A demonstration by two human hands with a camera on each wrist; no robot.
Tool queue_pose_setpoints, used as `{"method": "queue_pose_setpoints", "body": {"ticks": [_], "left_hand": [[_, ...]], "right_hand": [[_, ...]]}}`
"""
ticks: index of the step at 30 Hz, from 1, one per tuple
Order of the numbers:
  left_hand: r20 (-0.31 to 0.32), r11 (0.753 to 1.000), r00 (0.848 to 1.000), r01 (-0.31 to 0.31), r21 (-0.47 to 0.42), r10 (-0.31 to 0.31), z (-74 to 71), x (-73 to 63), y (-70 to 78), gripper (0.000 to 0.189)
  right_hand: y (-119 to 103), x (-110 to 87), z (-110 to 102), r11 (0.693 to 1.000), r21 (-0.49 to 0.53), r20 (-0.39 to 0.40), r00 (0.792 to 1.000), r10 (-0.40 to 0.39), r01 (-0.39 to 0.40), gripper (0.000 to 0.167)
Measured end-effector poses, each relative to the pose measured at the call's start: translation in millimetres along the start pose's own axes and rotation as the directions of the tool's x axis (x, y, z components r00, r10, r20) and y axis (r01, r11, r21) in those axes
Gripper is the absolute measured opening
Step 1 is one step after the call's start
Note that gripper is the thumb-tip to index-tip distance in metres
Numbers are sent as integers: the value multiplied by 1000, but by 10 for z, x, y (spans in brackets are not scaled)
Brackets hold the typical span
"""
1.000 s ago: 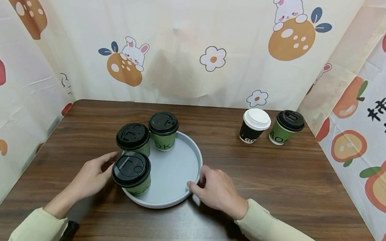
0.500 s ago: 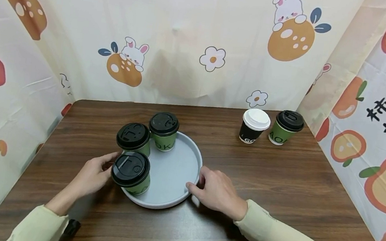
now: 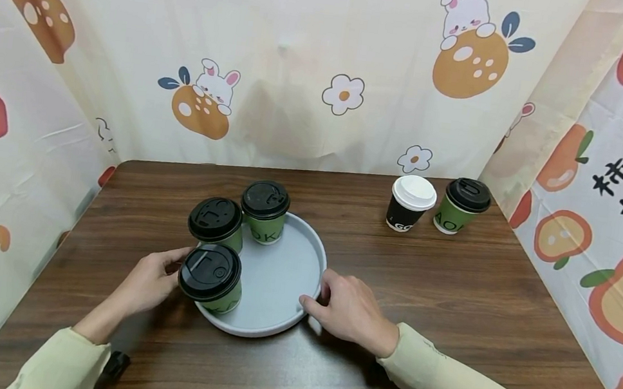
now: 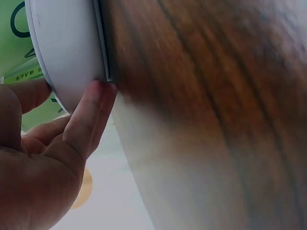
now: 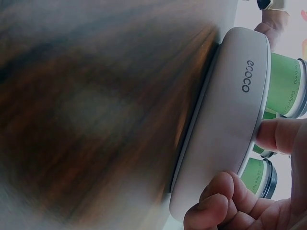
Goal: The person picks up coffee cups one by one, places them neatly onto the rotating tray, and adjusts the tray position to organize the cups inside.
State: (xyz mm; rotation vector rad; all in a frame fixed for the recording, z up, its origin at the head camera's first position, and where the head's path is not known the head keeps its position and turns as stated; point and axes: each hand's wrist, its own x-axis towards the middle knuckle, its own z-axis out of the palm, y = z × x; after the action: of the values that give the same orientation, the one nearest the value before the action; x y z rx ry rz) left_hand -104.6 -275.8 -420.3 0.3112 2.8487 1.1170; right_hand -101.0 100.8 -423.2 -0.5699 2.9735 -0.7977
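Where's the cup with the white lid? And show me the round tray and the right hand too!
Cup with the white lid (image 3: 411,202), head view: near where lid meets cup.
Round tray (image 3: 281,276), head view: its bare flat inside.
Right hand (image 3: 350,308), head view: the back of the hand.

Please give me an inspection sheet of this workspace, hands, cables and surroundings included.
Surface: dark brown wood-grain table.
Job's things: round pale grey tray bearing three upright green paper cups with black plastic lids, along its left and back.
Clutter: black paper cup with white plastic lid beside a green paper cup with black lid, back right.
Hands: left hand and right hand hold the tray at opposite edges.
Cables: nothing seen.
Surroundings: printed white cloth sheets behind and at both sides.
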Motion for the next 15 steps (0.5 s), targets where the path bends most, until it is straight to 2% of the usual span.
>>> {"method": "queue_pose_setpoints", "body": {"ticks": [15], "left_hand": [[14,1000,1000,25,-7,-25,-15,-8,-11,45]], "right_hand": [[-4,1,-5,1000,-7,-1,1000,-4,4,41]]}}
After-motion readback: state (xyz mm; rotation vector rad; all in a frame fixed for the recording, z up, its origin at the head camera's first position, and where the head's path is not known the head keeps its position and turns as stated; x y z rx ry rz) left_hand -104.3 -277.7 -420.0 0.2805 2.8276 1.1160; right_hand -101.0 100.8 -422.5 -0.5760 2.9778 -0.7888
